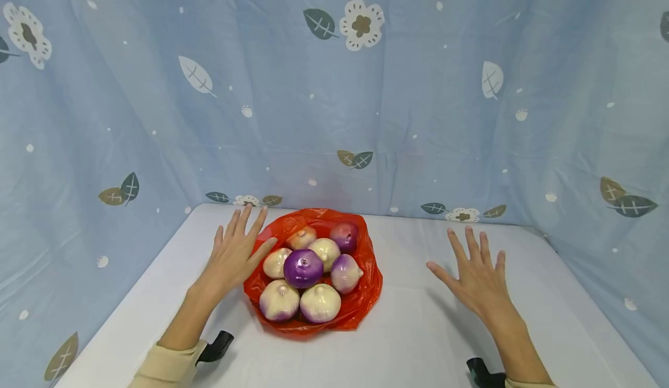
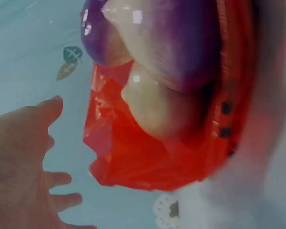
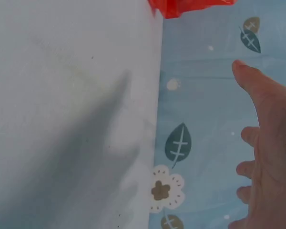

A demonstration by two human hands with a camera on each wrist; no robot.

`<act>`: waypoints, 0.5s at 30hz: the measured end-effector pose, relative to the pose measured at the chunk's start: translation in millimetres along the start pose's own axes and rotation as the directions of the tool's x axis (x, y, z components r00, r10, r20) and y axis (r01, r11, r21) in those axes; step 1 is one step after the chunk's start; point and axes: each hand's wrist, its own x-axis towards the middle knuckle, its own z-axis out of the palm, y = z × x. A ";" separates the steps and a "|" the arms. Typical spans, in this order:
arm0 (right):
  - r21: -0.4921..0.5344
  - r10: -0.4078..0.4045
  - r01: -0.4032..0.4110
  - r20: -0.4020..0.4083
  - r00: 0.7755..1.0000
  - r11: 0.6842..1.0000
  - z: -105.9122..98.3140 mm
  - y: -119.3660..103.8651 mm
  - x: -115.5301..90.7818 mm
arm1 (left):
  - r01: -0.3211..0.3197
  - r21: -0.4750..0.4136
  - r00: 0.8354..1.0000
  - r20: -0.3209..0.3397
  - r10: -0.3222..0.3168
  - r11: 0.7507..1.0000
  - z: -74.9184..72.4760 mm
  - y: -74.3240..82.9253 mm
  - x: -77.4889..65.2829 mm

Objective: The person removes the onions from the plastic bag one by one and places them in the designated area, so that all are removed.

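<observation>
An open red plastic bag (image 1: pixel 368 295) lies on the table, its rim spread around several shiny onion-like bulbs. One bulb is deep purple (image 1: pixel 303 268); others are cream with purple tinges, such as the cream bulb (image 1: pixel 320 303) at the front. My left hand (image 1: pixel 232 257) hovers by the bag's left edge with fingers spread, holding nothing. In the left wrist view the bag (image 2: pixel 133 157) and a cream bulb (image 2: pixel 162 105) appear beside that hand. My right hand (image 1: pixel 481 280) is well to the right of the bag, fingers spread above the table, holding nothing.
The white table (image 1: pixel 407 341) carries the bag left of its middle. Behind and at both sides hangs a light blue curtain (image 1: pixel 292 86) with leaf and flower prints. Black mounts (image 1: pixel 215 347) are worn at both wrists.
</observation>
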 end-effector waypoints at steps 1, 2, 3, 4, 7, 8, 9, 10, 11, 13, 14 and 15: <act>0.003 -0.002 0.002 0.001 1.000 1.000 -0.4 -0.9 0.2 | -0.018 0.000 1.000 -0.018 0.018 1.000 0.0 0.8 2.1; 0.008 -0.002 0.002 0.005 1.000 1.000 -1.0 -1.8 0.2 | -0.035 0.001 0.999 -0.035 0.035 0.999 -0.3 1.6 4.0; 0.014 -0.003 0.003 0.008 1.000 1.000 -1.6 -2.9 0.3 | -0.051 -0.001 0.997 -0.053 0.051 0.999 -0.5 2.4 5.8; 0.019 -0.004 0.003 0.013 1.000 1.000 -1.9 -4.1 0.4 | -0.068 -0.004 0.995 -0.069 0.067 0.998 -0.8 3.3 7.6; 0.025 -0.011 0.011 0.019 1.000 1.000 -2.1 -8.0 1.3 | -0.104 -0.007 0.989 -0.102 0.102 0.995 -1.1 4.3 12.4; 0.028 -0.015 0.014 0.021 1.000 1.000 -2.2 -9.7 1.7 | -0.108 -0.012 0.989 -0.104 0.106 0.994 -1.4 4.7 13.8; 0.029 -0.021 0.021 0.020 1.000 0.999 -2.2 -11.9 2.4 | -0.112 -0.019 0.989 -0.104 0.109 0.994 -1.6 4.9 15.1; 0.030 -0.028 0.028 0.019 0.999 0.999 -2.2 -14.1 3.1 | -0.115 -0.025 0.988 -0.105 0.112 0.993 -1.5 5.0 16.4; 0.034 -0.037 0.037 0.013 0.999 0.999 -2.2 -16.3 3.7 | -0.115 -0.031 0.989 -0.102 0.112 0.993 -1.4 4.9 17.5; 0.054 -0.047 0.046 0.014 0.999 0.997 -2.7 -21.4 4.8 | -0.121 -0.048 0.988 -0.099 0.116 0.991 -0.9 4.7 19.8; 0.063 -0.051 0.049 0.016 0.999 0.997 -2.7 -24.2 5.4 | -0.123 -0.058 0.988 -0.098 0.117 0.991 -0.5 4.6 20.8; 0.075 -0.054 0.052 0.018 0.998 0.996 -2.6 -26.9 5.9 | -0.126 -0.068 0.988 -0.098 0.119 0.990 0.0 4.7 21.9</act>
